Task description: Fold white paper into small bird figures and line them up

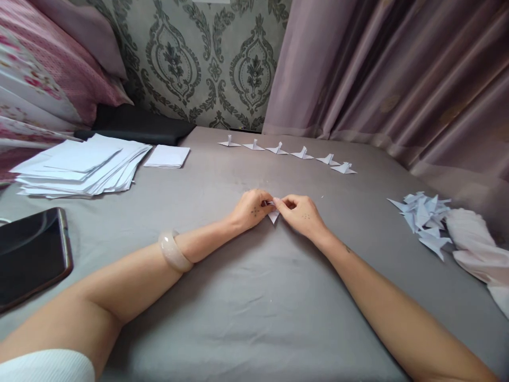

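Left hand [253, 208] and right hand [301, 212] were together around the middle of the grey cloth [254, 302], fingertips of both pinching one folded paper [273, 216], pointed end facing the near side. Couldn't tell if it touched the cloth. Beyond the hands, a row [303, 154] of six folded pieces ran slantwise. Pile [425, 212] of folded pieces lay well right, beside a pale wrap [471, 233]. Left side: big stack [79, 164], small stack [167, 156] next to it, phone [32, 254] nearer.
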`<state>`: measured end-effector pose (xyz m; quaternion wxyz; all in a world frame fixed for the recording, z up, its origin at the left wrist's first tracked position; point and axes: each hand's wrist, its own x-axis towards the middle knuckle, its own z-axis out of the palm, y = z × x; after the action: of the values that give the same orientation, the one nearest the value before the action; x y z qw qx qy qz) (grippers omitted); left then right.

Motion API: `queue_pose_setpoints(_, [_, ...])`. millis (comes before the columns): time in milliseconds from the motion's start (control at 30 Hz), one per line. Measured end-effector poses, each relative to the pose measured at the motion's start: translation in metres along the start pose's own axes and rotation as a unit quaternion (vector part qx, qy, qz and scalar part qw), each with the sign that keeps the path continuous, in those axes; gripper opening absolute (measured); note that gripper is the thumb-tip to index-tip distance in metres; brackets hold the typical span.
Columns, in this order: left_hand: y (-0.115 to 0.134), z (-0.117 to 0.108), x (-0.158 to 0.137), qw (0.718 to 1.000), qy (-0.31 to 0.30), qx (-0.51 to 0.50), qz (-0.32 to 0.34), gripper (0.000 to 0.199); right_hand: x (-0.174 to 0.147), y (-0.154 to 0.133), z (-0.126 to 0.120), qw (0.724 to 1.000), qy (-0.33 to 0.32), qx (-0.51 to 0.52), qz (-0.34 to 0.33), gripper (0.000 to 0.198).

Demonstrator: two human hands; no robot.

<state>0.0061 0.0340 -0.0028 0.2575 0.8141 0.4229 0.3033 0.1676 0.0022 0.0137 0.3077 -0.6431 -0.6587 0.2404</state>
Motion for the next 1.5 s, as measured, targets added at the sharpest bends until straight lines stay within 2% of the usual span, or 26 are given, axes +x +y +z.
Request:
queue_pose_setpoints(133, [-0.001, 0.000, 0.000, 1.000, -0.001, 0.003, 0.000, 0.012, 0.003, 0.001, -0.002, 1.000, -0.008, 0.024, 0.019, 0.028])
queue_pose_setpoints(267, [0.002, -0.002, 0.000, 1.000, -0.010, -0.009, -0.005, 0.013, 0.005, 0.001, -0.006, 0.993, -0.039, 0.075, 0.081, 0.025])
queue_pose_setpoints(400, [0.005, -0.003, 0.000, 1.000, -0.015, -0.009, 0.001, 0.015, 0.007, -0.001, -0.009, 0.977, -0.064, 0.139, 0.151, 0.017])
queue_pose_setpoints(633, [0.008, -0.004, -0.001, 1.000, -0.016, -0.021, 0.001, 0.016, 0.010, -0.002, -0.013, 0.948, -0.110, 0.219, 0.204, 0.012])
queue_pose_setpoints(833, [0.008, -0.004, -0.001, 1.000, -0.014, -0.020, -0.008, 0.015, 0.012, -0.004, -0.011, 0.937, -0.111, 0.245, 0.222, 0.026])
queue_pose_setpoints(1167, [0.007, -0.004, -0.001, 0.999, -0.017, -0.035, -0.022, 0.016, 0.012, -0.005, -0.014, 0.924, -0.112, 0.273, 0.243, 0.021])
queue_pose_setpoints(1333, [0.006, -0.003, 0.000, 0.999, -0.018, -0.033, -0.029, 0.016, 0.012, -0.008, -0.015, 0.906, -0.130, 0.305, 0.262, 0.024])
queue_pose_setpoints(1500, [0.006, -0.003, -0.001, 0.999, -0.022, -0.038, -0.031, 0.016, 0.012, -0.008, -0.016, 0.917, -0.122, 0.273, 0.263, 0.019])
